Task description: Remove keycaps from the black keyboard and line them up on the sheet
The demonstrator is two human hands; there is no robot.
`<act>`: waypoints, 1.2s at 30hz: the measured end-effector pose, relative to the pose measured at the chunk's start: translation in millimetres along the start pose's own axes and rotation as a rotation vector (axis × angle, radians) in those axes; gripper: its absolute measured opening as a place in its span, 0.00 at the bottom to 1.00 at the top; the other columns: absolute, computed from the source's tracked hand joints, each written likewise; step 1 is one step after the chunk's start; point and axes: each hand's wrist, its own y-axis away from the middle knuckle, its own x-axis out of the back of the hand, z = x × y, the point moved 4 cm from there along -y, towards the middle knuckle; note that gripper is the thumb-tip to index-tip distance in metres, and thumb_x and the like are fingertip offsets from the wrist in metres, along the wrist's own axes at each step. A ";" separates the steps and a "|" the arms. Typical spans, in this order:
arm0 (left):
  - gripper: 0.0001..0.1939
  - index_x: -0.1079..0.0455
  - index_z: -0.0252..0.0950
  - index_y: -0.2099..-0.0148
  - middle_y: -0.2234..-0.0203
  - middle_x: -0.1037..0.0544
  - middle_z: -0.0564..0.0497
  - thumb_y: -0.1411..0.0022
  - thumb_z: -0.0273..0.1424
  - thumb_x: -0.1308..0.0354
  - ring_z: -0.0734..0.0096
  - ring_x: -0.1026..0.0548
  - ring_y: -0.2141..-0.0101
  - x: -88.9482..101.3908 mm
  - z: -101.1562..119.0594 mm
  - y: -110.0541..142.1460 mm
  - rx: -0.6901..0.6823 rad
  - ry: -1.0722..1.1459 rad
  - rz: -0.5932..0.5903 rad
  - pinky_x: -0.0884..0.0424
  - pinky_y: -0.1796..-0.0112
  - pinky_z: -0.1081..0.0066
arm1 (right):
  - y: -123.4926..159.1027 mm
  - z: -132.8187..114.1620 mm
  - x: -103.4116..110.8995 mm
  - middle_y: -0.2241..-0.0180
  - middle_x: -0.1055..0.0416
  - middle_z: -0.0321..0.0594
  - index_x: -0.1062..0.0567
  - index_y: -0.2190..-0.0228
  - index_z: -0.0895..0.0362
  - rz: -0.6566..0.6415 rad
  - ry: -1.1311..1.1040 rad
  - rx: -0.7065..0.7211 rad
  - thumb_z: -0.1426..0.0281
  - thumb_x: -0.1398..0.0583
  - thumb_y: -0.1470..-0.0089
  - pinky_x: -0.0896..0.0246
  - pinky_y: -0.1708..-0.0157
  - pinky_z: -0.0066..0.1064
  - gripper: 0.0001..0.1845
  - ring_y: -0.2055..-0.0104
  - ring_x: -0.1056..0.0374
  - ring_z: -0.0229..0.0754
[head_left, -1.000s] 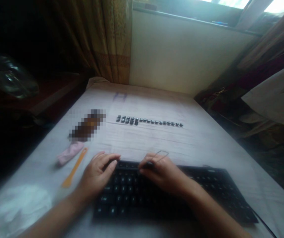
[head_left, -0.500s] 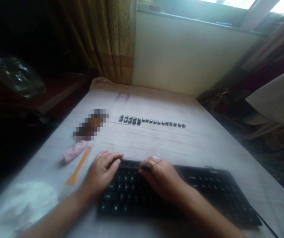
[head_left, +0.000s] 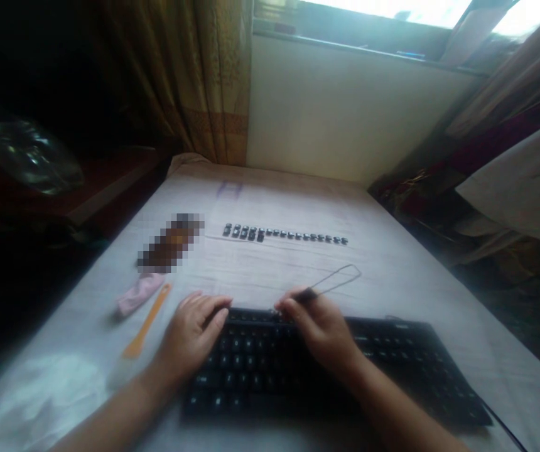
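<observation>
A black keyboard [head_left: 239, 376] lies in front of me on the sheet, with bare sockets along part of its upper rows. My left hand [head_left: 198, 326] grips its upper left corner, thumb close to the fingers. In my right hand [head_left: 319, 323], over the keyboard's top edge, is a wire keycap puller [head_left: 306, 294]; its loop points away, up and to the right. Something small and shiny, too blurred to name, shows at the right fingertips. Beyond the keyboard, loose black keycaps [head_left: 298, 236] lie in a line, doubled at the left end.
Left of the keyboard lie an orange-handled brush [head_left: 147, 323], a pink cloth [head_left: 139, 294] and a pixelated brown item [head_left: 171, 243]. A crumpled whitish sheet of plastic [head_left: 39, 395] is at lower left. The keyboard cable [head_left: 503, 424] trails off at lower right.
My right hand has turned over, swinging the puller's wire loop outward, away from the keys. The left hand keeps its place on the keyboard corner. The view has shifted slightly.
</observation>
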 end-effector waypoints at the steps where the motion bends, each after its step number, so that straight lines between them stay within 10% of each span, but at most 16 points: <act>1: 0.11 0.27 0.41 0.55 0.63 0.17 0.51 0.35 0.35 0.49 0.61 0.21 0.59 1.9 1.7 0.5 -0.030 -0.011 0.015 0.32 0.48 0.53 | -0.1 -1.5 -1.7 0.76 0.25 0.37 0.26 0.71 0.56 -0.031 0.021 0.019 0.67 0.44 0.40 0.32 0.72 0.28 0.10 0.74 0.28 0.38; 7: 0.14 0.30 0.43 0.49 0.57 0.20 0.50 0.37 0.36 0.43 0.61 0.24 0.54 9.8 22.5 6.7 -0.107 0.020 -0.059 0.43 0.42 0.50 | 2.4 -16.5 -10.3 0.72 0.24 0.38 0.25 0.69 0.56 -0.033 0.031 0.162 0.73 0.43 0.41 0.31 0.68 0.27 0.07 0.70 0.26 0.38; 22: 0.06 0.25 0.49 0.62 0.65 0.18 0.55 0.42 0.37 0.41 0.61 0.23 0.57 -2.2 19.8 5.3 0.214 0.330 -0.290 0.42 0.41 0.54 | 10.8 -17.1 -27.5 0.59 0.24 0.40 0.31 0.58 0.51 0.051 -0.027 0.441 0.80 0.44 0.43 0.31 0.53 0.31 0.14 0.54 0.27 0.42; 36: 0.09 0.22 0.39 0.68 0.72 0.17 0.52 0.54 0.35 0.36 0.62 0.21 0.65 6.8 36.7 -15.7 0.631 0.760 -0.169 0.28 0.59 0.69 | -10.3 -17.3 -27.8 0.73 0.25 0.39 0.25 0.63 0.55 -0.118 0.381 0.452 0.67 0.42 0.42 0.35 0.77 0.24 0.07 0.76 0.28 0.37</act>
